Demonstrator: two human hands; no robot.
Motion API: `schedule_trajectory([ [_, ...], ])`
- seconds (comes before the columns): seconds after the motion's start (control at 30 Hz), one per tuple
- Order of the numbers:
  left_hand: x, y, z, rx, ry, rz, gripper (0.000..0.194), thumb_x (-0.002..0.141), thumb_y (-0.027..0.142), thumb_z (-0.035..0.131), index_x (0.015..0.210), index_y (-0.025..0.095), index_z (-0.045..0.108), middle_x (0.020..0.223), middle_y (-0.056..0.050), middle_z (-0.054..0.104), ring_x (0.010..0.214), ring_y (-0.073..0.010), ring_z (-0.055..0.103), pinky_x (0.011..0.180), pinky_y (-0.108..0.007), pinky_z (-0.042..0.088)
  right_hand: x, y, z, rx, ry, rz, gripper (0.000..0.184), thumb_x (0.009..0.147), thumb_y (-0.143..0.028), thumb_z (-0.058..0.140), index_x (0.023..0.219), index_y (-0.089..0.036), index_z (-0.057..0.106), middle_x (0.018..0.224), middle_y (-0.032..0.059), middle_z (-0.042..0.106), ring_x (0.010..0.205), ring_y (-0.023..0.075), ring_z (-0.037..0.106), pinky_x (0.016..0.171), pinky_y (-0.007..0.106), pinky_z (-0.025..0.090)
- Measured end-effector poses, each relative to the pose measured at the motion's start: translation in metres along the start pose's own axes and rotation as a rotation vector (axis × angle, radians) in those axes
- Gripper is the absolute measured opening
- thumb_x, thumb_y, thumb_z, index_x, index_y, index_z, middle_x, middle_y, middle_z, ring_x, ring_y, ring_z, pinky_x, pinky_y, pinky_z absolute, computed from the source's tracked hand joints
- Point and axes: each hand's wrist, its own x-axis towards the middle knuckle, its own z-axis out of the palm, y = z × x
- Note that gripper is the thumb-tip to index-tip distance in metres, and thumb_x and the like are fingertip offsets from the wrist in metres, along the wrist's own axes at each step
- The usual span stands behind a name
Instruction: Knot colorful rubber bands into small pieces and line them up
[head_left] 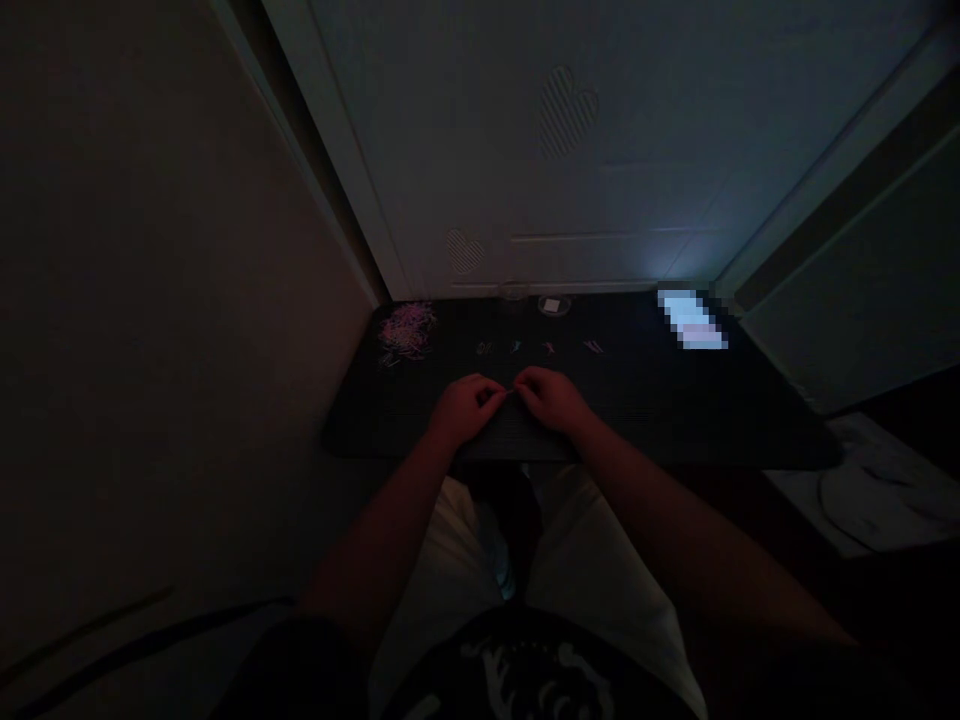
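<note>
My left hand [472,405] and my right hand [551,397] meet over the near middle of a dark table [675,415]. Both have thumb and fingertips pinched together. Between the fingertips a short, thin, pale strand [511,391] shows; its kind is too small and dim to make out. Just beyond the hands lie small groups in a row: pale loop-like bits [484,348], teal bits [516,346], reddish bits [548,348] and pinkish thin pieces [593,346]. A heap of thin pink and purple pieces [406,331] sits at the far left.
Along the back edge stand a clear round dish [514,291] and another round container [554,306] with a white square in it. A brightly lit, pixelated screen [691,319] lies at the back right. A pale panel with heart shapes [568,112] rises behind the table.
</note>
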Motion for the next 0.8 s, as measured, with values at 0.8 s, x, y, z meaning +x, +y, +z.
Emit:
schedule_trajectory([
  [0.8,0.0010,-0.0031,-0.0002,-0.001,0.018,-0.028,0.025,0.084,0.036,0.049,0.085,0.018,0.067,0.082,-0.004,0.066,0.077,-0.0146,0.059,0.071,-0.028,0.045,-0.0031,0.0019,-0.0006,0.068,-0.014,-0.083,0.017,0.072,-0.025,0.060,0.087,-0.018,0.064,0.068,-0.0017,0.055,0.060,0.0103,0.047,0.056,0.022,0.033],
])
